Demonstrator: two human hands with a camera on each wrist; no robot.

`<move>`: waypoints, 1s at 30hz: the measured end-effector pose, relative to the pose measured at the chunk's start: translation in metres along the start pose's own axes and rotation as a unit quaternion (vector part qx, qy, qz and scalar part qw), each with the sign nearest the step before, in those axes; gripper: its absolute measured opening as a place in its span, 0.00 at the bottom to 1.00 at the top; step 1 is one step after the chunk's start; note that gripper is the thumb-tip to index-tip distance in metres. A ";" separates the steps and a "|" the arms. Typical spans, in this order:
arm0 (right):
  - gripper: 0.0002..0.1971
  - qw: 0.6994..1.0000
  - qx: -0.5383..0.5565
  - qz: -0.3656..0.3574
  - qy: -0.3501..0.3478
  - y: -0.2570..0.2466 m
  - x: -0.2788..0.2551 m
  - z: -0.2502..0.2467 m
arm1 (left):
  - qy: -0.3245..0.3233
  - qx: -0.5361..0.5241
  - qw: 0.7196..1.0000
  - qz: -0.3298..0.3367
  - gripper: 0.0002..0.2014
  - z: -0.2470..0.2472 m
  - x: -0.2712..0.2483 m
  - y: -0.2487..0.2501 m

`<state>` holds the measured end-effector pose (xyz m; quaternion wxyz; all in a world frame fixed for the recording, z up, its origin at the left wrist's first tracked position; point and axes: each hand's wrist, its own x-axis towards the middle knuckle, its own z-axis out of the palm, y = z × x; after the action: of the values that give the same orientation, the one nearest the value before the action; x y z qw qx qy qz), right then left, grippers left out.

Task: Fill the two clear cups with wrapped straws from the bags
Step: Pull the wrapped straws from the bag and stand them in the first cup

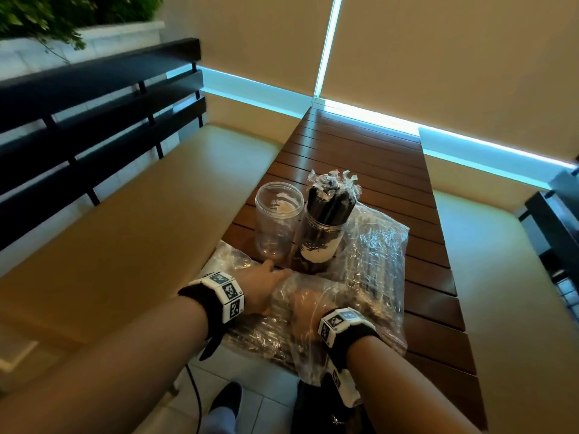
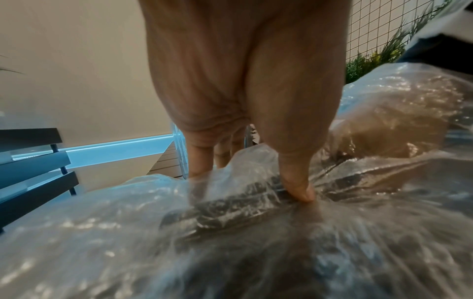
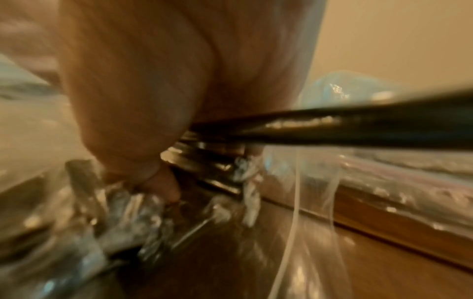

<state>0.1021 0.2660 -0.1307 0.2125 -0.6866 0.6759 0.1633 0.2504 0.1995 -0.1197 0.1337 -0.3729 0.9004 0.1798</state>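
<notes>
Two clear cups stand on the slatted wooden table (image 1: 360,158). The left cup (image 1: 278,220) is empty. The right cup (image 1: 324,236) is packed with black wrapped straws (image 1: 330,198). In front of them lies a clear plastic bag (image 1: 275,336) of straws. My left hand (image 1: 269,277) pinches this bag from outside, with its thumb (image 2: 298,188) pressed into the plastic. My right hand (image 1: 302,305) is inside the bag, seen through the film. Its fingers curl round a bundle of black straws (image 3: 345,129); that view is blurred.
A second crumpled bag (image 1: 379,245) lies to the right of the cups. Beige bench seats (image 1: 131,233) flank the table, with a black slatted backrest (image 1: 94,114) on the left. Walls close the far end. A shoe (image 1: 227,399) shows on the tiled floor below.
</notes>
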 end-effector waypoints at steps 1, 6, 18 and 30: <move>0.21 0.999 0.031 -0.005 -0.027 0.002 0.003 0.002 | -0.002 -0.002 1.000 0.002 0.45 0.000 0.001 -0.001; 0.21 0.999 0.034 -0.011 -0.015 0.007 -0.001 -0.004 | 0.010 0.008 1.000 0.001 0.42 -0.005 0.003 -0.006; 0.16 0.977 -0.166 0.099 0.090 0.105 -0.092 -0.103 | 0.022 0.012 0.999 -0.019 0.31 -0.008 0.016 0.001; 0.06 0.890 0.028 0.234 0.390 0.145 -0.150 -0.170 | 0.061 0.143 0.988 0.019 0.30 -0.051 0.006 0.045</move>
<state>-0.0582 0.3087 0.0815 -0.0928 -0.5111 0.8496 -0.0917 0.2083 0.2043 -0.0659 0.1272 -0.3434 0.9301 0.0287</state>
